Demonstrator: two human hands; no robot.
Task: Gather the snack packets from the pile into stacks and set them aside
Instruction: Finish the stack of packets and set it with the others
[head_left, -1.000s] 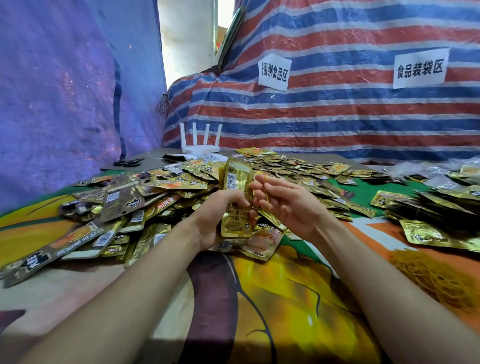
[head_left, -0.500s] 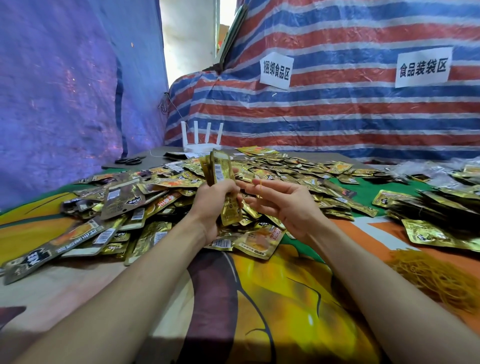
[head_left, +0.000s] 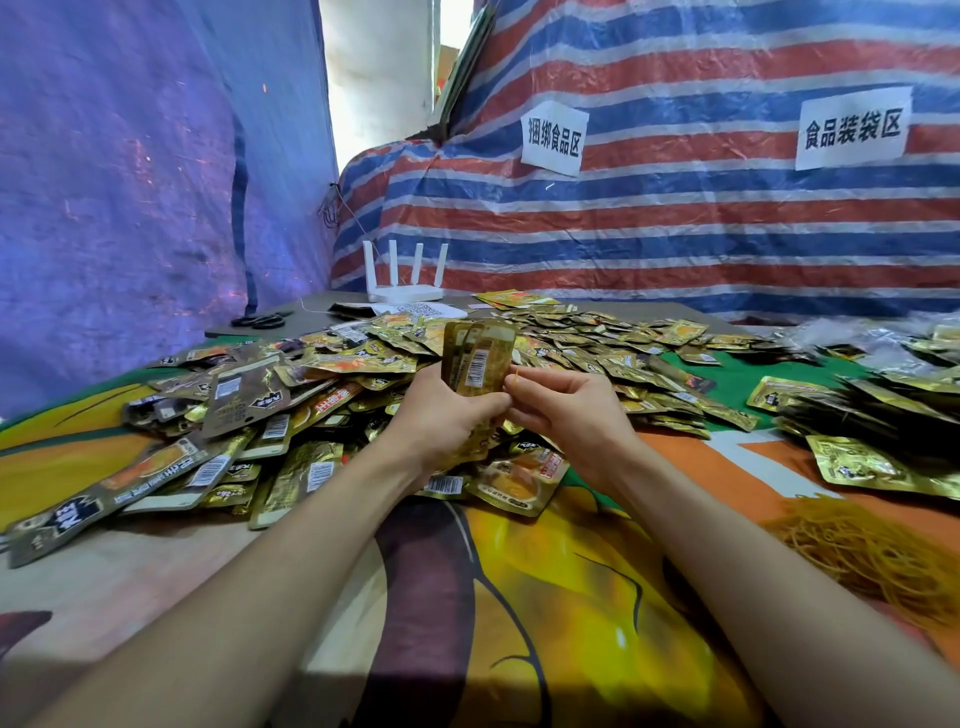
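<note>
My left hand (head_left: 447, 421) grips a small stack of gold snack packets (head_left: 480, 358), held upright over the middle of the table with a barcode facing me. Beside it on the right, my right hand (head_left: 571, 415) has its fingers curled. It pinches a thin yellow rubber band (head_left: 516, 375) right at the stack's edge. A wide pile of loose gold and brown packets (head_left: 322, 405) spreads across the table behind and to the left of both hands. More loose packets (head_left: 623, 353) lie on the far right of the pile.
Gathered packets (head_left: 857, 415) lie heaped at the right edge. A heap of yellow rubber bands (head_left: 872, 551) sits at the near right. A white router (head_left: 405, 280) and black scissors (head_left: 260, 320) are at the back. Tarpaulin walls close in the left and rear.
My left hand has turned the stack upright and raised it slightly. My right hand's fingers, spread before, have closed up against the stack's right edge.
</note>
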